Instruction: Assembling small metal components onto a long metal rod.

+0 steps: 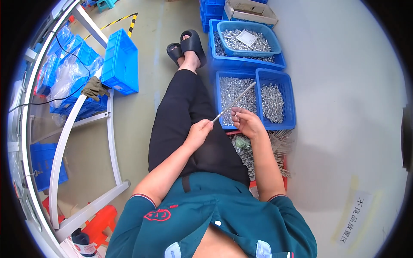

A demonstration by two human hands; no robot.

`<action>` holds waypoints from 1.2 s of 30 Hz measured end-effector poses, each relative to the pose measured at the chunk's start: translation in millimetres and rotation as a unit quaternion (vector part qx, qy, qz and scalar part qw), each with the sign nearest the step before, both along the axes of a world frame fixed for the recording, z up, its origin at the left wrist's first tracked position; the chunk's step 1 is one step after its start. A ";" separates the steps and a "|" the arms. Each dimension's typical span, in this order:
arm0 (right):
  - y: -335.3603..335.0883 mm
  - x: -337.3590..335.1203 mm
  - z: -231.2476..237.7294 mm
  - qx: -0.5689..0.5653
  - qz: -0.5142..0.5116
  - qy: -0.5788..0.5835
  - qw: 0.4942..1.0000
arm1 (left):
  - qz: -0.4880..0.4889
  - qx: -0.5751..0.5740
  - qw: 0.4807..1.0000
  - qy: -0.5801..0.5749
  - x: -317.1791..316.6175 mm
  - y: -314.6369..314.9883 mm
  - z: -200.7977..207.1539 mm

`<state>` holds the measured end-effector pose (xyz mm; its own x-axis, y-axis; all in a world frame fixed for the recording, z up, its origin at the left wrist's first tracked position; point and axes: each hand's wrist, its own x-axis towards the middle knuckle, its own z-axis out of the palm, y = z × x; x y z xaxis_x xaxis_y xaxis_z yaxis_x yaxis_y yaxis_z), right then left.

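Note:
My left hand point(199, 132) is closed round the lower end of a thin metal rod point(244, 93), above my lap. The rod slants up and away to the right, over a blue basket point(218, 92) of small shiny metal parts. A short, thicker metal piece point(220, 115) sits on the rod a little above my left fingers. Just right of the rod, apart from it, my right hand point(248, 123) has thumb and fingertips pinched together. Whatever is between them is too small to name. A second blue basket point(291, 99) with similar small parts adjoins the first.
Farther off stand a blue tub point(275, 43) of metal parts and a cardboard box point(251, 13). Many thin rods point(282, 148) lie beside my right forearm. On the left are a white metal frame point(112, 142), blue crates point(120, 62) and a red stool point(102, 225).

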<state>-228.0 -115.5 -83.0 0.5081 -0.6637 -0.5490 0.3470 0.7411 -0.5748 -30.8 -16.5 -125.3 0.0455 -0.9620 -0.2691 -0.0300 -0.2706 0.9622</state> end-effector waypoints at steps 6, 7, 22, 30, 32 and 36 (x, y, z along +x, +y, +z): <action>-32.8 -44.9 -23.2 0.020 -0.117 -0.079 0.990 | 0.026 -0.030 0.998 -0.054 7.9 12.9 1.2; -38.3 -48.3 -18.8 0.027 -0.136 -0.094 0.986 | 0.034 -0.050 0.995 -0.077 8.1 15.8 -1.1; -52.8 -34.9 16.5 0.032 -0.138 -0.211 0.967 | 0.020 -0.044 0.986 -0.158 12.1 29.3 28.5; -51.3 -38.2 19.5 0.047 -0.073 -0.186 0.979 | 0.004 -0.071 0.983 -0.168 3.9 25.6 29.0; -51.0 -41.6 19.8 0.076 -0.124 -0.189 0.971 | -0.005 -0.068 0.983 -0.173 1.8 25.7 29.8; -47.7 -44.6 21.1 0.048 -0.129 -0.192 0.972 | -0.012 -0.070 0.980 -0.186 -1.1 24.7 28.0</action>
